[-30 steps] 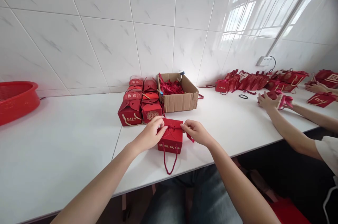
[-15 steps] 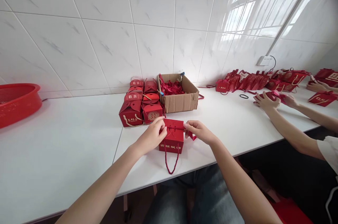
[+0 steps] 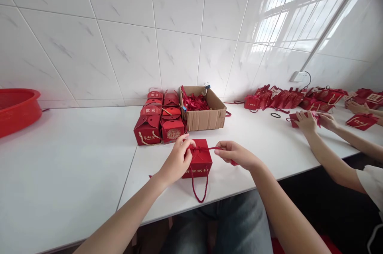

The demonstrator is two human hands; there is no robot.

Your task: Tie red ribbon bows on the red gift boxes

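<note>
A small red gift box (image 3: 201, 160) with gold lettering stands before me on the table. Its twisted dark red cord handle (image 3: 200, 200) hangs over the front onto the tabletop. A red ribbon (image 3: 209, 148) runs across the top of the box through its slots. On the right, my right hand (image 3: 235, 154) pinches one end of the ribbon and holds it out taut, clear of the box. My left hand (image 3: 179, 158) is at the upper left corner of the box, fingers curled closed on the ribbon there; its fingertips partly hide the lid.
Finished-looking red boxes (image 3: 148, 128) stand in rows behind, beside a cardboard carton (image 3: 205, 120) of red ribbons. A red plastic basin (image 3: 19, 112) is far left. To the right, another person's hands (image 3: 306, 124) work on a red box; more boxes (image 3: 278, 98) line the wall.
My right hand has moved right, away from the box, drawing the ribbon out straight. My left hand stays by the box's upper left side. The view has shifted slightly.
</note>
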